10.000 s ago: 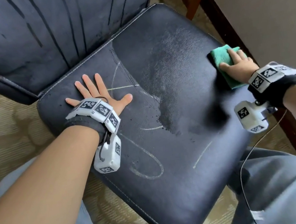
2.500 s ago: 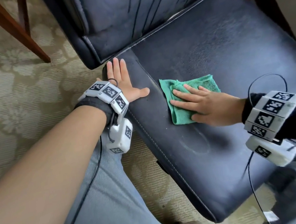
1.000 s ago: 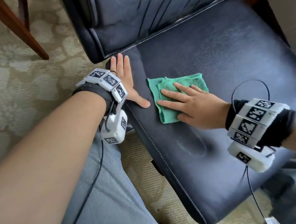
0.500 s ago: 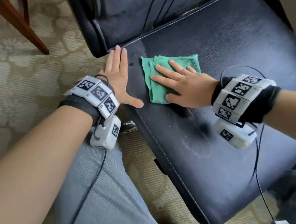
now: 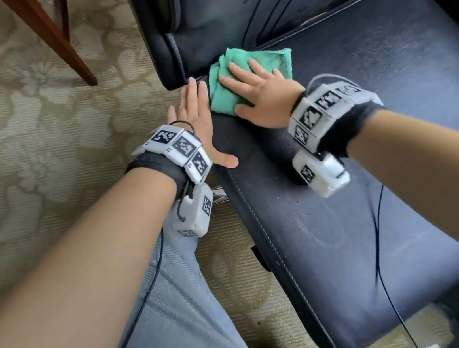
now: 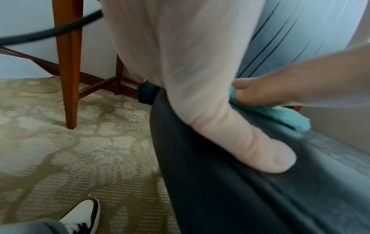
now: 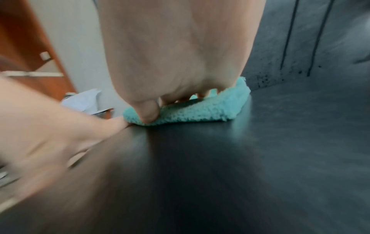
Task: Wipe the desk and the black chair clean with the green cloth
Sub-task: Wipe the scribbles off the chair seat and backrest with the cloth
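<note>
The folded green cloth (image 5: 249, 78) lies at the back left corner of the black chair seat (image 5: 372, 182), against the foot of the backrest (image 5: 241, 2). My right hand (image 5: 262, 94) lies flat on the cloth with straight, spread fingers and presses it down; in the right wrist view the cloth (image 7: 190, 109) shows under the fingers. My left hand (image 5: 200, 124) rests flat and open on the seat's left edge, right beside the cloth, its thumb (image 6: 260, 156) on the seat. Faint chalk-like marks (image 5: 320, 229) show on the seat's front part.
Patterned beige carpet (image 5: 24, 145) surrounds the chair. A brown wooden leg (image 5: 53, 39) stands on it at the upper left, more wooden legs at the upper right. My jeans-clad knees are in front of the seat, and a shoe (image 6: 84, 216) shows on the carpet.
My right hand has pushed the cloth from the seat's left middle back to the corner by the backrest. My left hand stayed flat on the left edge, sliding slightly back.
</note>
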